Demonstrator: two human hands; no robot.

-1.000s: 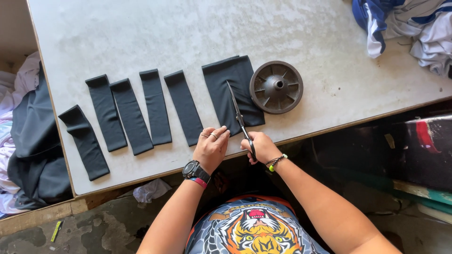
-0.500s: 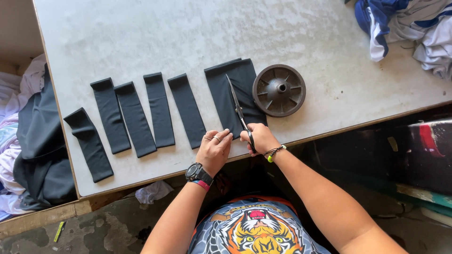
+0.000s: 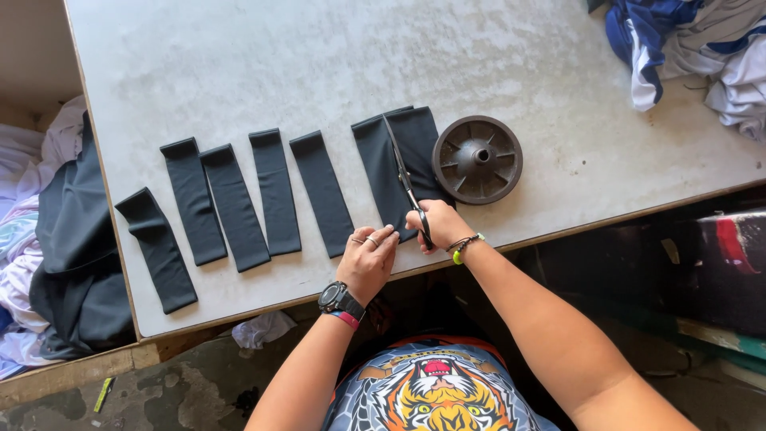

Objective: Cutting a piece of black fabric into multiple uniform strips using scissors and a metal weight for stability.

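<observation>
Two hands are working at the near edge of the grey table (image 3: 239, 56); the right hand (image 3: 437, 225) is gripping the scissors (image 3: 407, 187) by the handles, blades lying closed, I think, and pointing toward eleven o'clock over the wide black fabric piece (image 3: 391, 172); the left hand (image 3: 367, 259), at seven o'clock from it, is pressing flat on that cloth's near end, fingers together; a round black wheel (image 3: 477, 160) is sitting just beside, at three o'clock; four narrower black strips (image 3: 275, 191) are lying at nine o'clock.
</observation>
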